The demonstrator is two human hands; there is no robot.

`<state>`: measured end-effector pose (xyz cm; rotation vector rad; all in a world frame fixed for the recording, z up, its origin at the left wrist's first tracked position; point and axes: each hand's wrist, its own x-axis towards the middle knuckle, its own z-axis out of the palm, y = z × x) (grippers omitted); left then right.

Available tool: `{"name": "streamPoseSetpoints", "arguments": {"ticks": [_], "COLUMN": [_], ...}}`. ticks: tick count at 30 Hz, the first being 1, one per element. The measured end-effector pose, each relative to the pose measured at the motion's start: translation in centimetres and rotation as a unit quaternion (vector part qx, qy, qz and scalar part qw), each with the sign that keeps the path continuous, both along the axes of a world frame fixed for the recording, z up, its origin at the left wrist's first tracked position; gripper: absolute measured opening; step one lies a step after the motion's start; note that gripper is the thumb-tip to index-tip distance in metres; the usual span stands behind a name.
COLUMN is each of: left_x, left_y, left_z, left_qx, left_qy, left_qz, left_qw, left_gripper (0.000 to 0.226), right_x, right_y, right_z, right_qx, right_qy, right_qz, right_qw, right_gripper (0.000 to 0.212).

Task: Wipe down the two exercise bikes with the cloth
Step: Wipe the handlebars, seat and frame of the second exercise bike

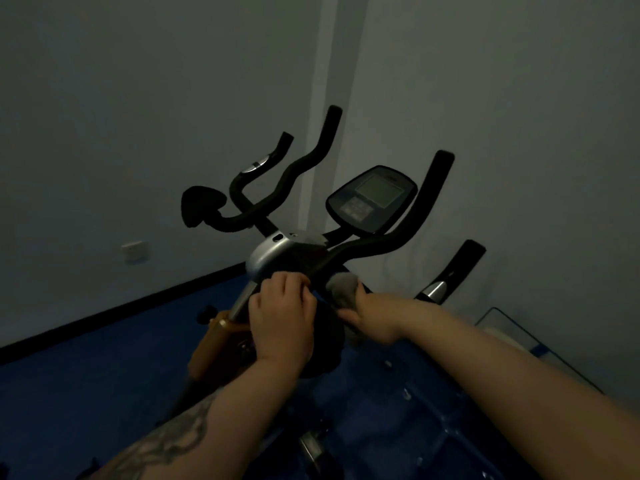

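Note:
An exercise bike stands in front of me, with black handlebars [388, 237], a silver hub [270, 252] and a console with a grey screen [372, 199]. My left hand [282, 315] curls round the dark bar just under the silver hub. My right hand [372, 317] holds a grey cloth [343, 287] bunched against the base of the right handlebar. The bike's orange frame [211, 344] shows below my left hand. Only one bike is clearly visible. The room is dim.
Grey walls meet in a corner behind the bike, with a wall socket [133, 251] low on the left. The floor [86, 375] is blue with a black skirting. A clear bin [509, 327] sits at the right against the wall.

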<state>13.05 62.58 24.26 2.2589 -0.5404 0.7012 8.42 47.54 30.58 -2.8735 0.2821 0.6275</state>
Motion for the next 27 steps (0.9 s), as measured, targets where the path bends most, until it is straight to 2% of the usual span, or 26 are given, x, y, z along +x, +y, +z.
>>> {"name": "streamPoseSetpoints", "arguments": {"ticks": [3, 5, 7, 9, 11, 15, 18, 21, 23, 25, 27], "left_x": [0.5, 0.7, 1.2, 2.0, 2.7, 2.8, 2.6, 2.3, 2.2, 2.3, 2.5], "left_y": [-0.1, 0.2, 0.5, 0.8, 0.8, 0.4, 0.4, 0.5, 0.6, 0.6, 0.4], "left_z": [0.2, 0.5, 1.0, 2.2, 3.7, 6.2, 7.1, 7.6, 8.1, 8.5, 8.9], "left_qx": [0.076, 0.109, 0.114, 0.057, -0.012, -0.068, -0.083, -0.092, -0.092, -0.055, 0.009], "left_qy": [-0.033, -0.015, 0.029, 0.117, 0.170, 0.212, 0.240, 0.228, 0.213, 0.204, 0.180], "left_qz": [-0.022, -0.050, -0.111, -0.209, -0.292, -0.334, -0.341, -0.348, -0.364, -0.381, -0.396], "left_qw": [0.996, 0.993, 0.987, 0.969, 0.941, 0.916, 0.905, 0.905, 0.902, 0.900, 0.900], "left_gripper": [0.032, 0.039, 0.049, 0.050, 0.045, 0.017, 0.019, 0.027, 0.032, 0.032, 0.029], "right_x": [1.1, 0.7, -0.2, -0.9, -1.5, -2.5, -2.4, -2.4, -2.8, -3.3, -3.5], "right_y": [1.0, 1.0, 0.8, 0.9, 1.4, 2.2, 1.8, 1.4, 1.2, 1.4, 1.6], "right_z": [-0.7, -0.3, 0.6, 1.6, 2.3, 2.6, 2.3, 2.3, 2.7, 3.6, 3.9], "right_qx": [0.077, 0.127, 0.171, 0.209, 0.241, 0.313, 0.198, 0.081, 0.075, 0.163, 0.166], "right_qy": [-0.045, -0.063, -0.122, -0.216, -0.285, -0.330, -0.405, -0.426, -0.446, -0.442, -0.416], "right_qz": [-0.060, -0.083, -0.088, -0.099, -0.120, -0.116, -0.128, -0.143, -0.144, -0.144, -0.117], "right_qw": [0.994, 0.986, 0.974, 0.949, 0.920, 0.883, 0.883, 0.890, 0.880, 0.870, 0.886], "right_gripper": [0.080, 0.075, 0.048, 0.030, 0.033, 0.048, 0.042, 0.032, 0.032, 0.055, 0.081]}}
